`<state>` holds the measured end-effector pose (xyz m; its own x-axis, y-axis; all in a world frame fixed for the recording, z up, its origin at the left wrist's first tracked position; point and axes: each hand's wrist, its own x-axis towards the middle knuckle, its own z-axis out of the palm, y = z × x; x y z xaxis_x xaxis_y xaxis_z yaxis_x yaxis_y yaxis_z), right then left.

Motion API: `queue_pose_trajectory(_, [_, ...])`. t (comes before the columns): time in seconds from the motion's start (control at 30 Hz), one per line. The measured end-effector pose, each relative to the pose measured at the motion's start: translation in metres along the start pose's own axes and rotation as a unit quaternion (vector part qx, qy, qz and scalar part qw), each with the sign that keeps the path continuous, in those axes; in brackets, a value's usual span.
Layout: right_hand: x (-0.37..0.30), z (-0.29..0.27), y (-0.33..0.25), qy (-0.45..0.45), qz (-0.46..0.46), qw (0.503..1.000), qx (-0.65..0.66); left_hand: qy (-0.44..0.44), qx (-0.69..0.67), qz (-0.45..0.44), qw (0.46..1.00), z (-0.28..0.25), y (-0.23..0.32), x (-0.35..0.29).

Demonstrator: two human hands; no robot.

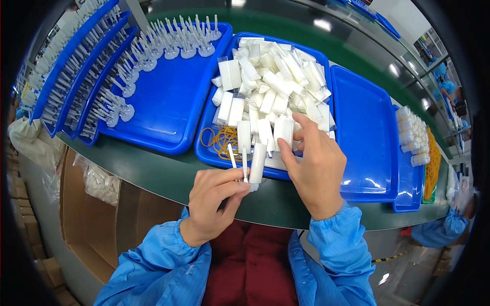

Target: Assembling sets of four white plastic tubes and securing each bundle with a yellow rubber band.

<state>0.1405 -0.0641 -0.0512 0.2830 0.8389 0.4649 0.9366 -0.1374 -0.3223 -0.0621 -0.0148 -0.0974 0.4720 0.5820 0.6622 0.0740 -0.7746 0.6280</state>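
Observation:
My left hand (217, 199) is closed, thumb and fingers pinching the base of a white pronged plastic piece (245, 166). Two of its thin prongs stand bare, and a white film-wrapped block (258, 164) stands upright beside them at the base. My right hand (317, 168) reaches over the near edge of a blue tray (204, 132) heaped with similar white blocks. Its thumb and forefinger are bent around one white block (283, 130) there, apparently touching its near end and far right corner. The other right fingers are curled and partly hidden.
Tan rubber bands (222, 143) lie in the heaped tray. To the left, a blue tray (153, 109) holds pronged pieces, beside stacked trays (76, 66) of more. Rightward are another blue tray (365, 127), white bundles (412, 135) and an orange heap (433, 163). A cardboard box (89, 214) stands below left.

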Motion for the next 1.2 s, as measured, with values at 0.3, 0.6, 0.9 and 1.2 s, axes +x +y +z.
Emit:
queue_pose_trajectory(0.3, [-0.014,-0.036,0.013,-0.027,0.286,0.736,0.614,-0.085,0.056,0.059,0.993,-0.006,0.020,0.015])
queue_pose_trajectory(0.6, [-0.030,-0.042,0.010,-0.040,0.347,0.689,0.634,-0.155,0.033,0.093,0.983,-0.001,0.047,0.028])
queue_pose_trajectory(0.9, [-0.036,-0.043,0.011,-0.032,0.340,0.736,0.584,-0.182,0.029,0.064,0.981,-0.003,0.053,0.028])
queue_pose_trajectory(1.2, [-0.042,-0.047,0.005,-0.051,0.294,0.791,0.534,-0.172,0.048,0.093,0.979,-0.006,0.053,0.020])
